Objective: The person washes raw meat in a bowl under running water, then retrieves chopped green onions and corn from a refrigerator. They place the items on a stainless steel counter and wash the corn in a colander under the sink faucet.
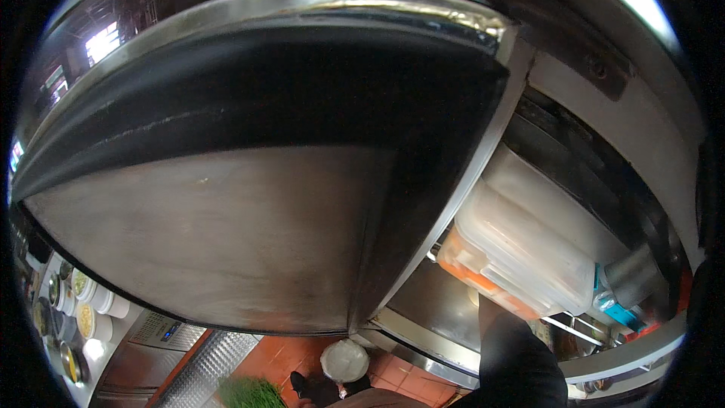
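A dark sleeve (518, 345), my right arm, reaches up into the open refrigerator. The hand is hidden behind a translucent plastic container (527, 243) with orange contents on a wire shelf (578, 328). At the bottom edge, a small skin-toned part that looks like my left hand (342, 391) shows against the near rim of a round container (344, 360) with a white top. Whether it grips the rim cannot be told. A blurred bunch of green herbs (252, 394) lies left of this container.
The open refrigerator door (226, 226) fills the middle and left. Beyond it, several white tubs (93, 320) stand on a steel counter (102, 360). A metal container (634, 277) and a blue-labelled item (617, 311) sit inside at right. Red floor tiles (280, 354) and a dark shoe (298, 384) show below.
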`<state>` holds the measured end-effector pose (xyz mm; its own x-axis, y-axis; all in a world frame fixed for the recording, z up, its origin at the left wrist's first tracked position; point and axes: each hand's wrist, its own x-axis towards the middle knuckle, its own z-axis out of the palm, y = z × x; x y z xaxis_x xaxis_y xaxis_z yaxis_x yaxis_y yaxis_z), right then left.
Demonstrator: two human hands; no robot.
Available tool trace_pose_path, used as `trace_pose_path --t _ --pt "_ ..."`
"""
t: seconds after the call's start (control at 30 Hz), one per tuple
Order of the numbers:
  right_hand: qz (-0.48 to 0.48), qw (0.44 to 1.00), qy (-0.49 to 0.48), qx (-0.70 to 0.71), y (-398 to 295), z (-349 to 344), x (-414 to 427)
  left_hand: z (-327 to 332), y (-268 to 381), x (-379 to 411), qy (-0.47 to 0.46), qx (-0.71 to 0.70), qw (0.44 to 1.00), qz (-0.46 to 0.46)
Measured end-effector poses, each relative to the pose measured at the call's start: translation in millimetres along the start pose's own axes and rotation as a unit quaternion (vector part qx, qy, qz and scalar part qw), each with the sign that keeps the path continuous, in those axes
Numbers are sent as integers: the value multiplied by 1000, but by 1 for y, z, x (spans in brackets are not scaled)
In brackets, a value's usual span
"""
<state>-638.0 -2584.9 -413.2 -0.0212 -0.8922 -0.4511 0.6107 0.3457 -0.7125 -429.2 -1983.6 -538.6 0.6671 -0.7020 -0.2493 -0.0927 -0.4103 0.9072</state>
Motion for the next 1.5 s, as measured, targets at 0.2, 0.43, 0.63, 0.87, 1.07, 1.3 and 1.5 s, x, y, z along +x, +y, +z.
trace_pose_path --t 0.2,0.43,0.63,0.87,1.07,1.3,1.5 --pt "-15 1000 -2 -6 -9 -16 -10 7 -7 -2 -11 66 998 21" --pt "-15 1000 5 12 -3 -15 -18 34 97 87 -180 88 979 48" --pt "-16 998 29 54 14 11 -52 79 167 112 -240 75 948 195" --pt "111 991 46 63 46 -38 -174 102 188 115 -266 18 939 218" --pt "135 990 -43 -12 52 -89 -250 117 190 119 -276 -231 930 78" --pt "220 942 -219 -129 61 -115 -293 62 166 103 -250 -211 945 2" --pt "248 882 -314 -250 98 -106 -313 -10 135 58 -263 31 964 -42"
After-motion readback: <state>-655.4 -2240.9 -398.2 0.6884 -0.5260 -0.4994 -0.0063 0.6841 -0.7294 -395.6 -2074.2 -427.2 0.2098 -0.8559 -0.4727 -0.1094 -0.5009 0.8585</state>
